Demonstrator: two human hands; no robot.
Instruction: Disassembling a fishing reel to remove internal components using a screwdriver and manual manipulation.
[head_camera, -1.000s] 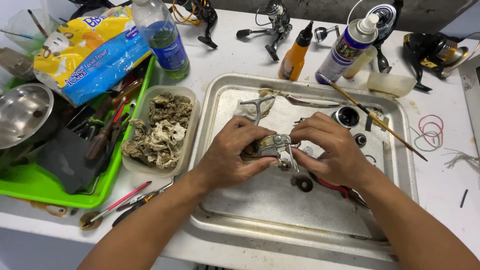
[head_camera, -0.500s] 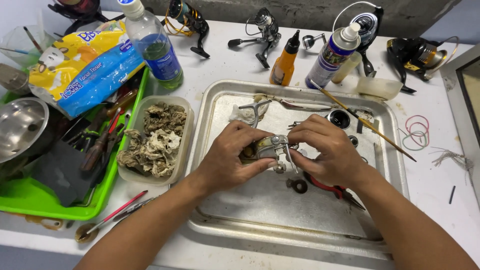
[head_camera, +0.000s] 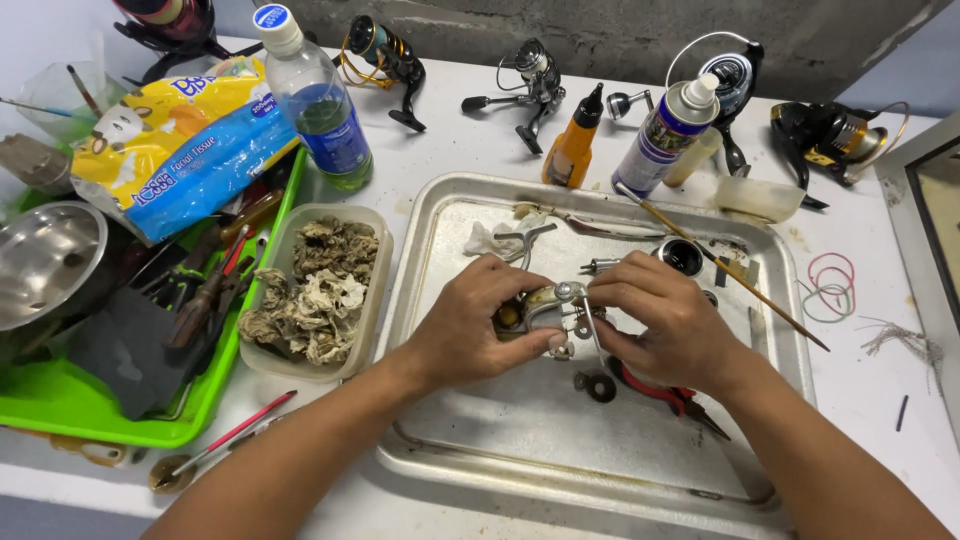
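Overhead, a white table (head_camera: 470, 140) runs up to a rough grey wall (head_camera: 620, 30), and on it sits a dented metal tray (head_camera: 520, 430) under both hands. Left hand (head_camera: 470, 325) and right hand (head_camera: 665, 320) meet above the tray's middle, each clenched on a small metal reel body (head_camera: 548, 308): the left cups it from the side, the right pinches its top with fingertips. Just below the right hand lie red-handled pliers (head_camera: 665, 392) and a small dark gear (head_camera: 600, 386). Beyond the right hand a thin brush (head_camera: 740, 275) slants across the tray's rim.

Left of the left hand stands a clear tub (head_camera: 375, 290) of soiled, crumpled tissue, and farther left a green tray (head_camera: 60, 410) of tools beside a steel bowl (head_camera: 40, 260). Above that, a soft yellow-and-blue tissue pack (head_camera: 170, 150) lies slumped, with a clear bottle (head_camera: 315, 100), blue-capped and blue-labelled, upright next to it. Past the hands, at the tray's far edge, stand an orange squeeze bottle (head_camera: 572, 150) with a black nozzle and a white spray can (head_camera: 668, 135) with a blue-and-purple label. Several fishing reels (head_camera: 530, 75) line the table along the wall. Right of the tray lie coloured rubber bands (head_camera: 830, 285).
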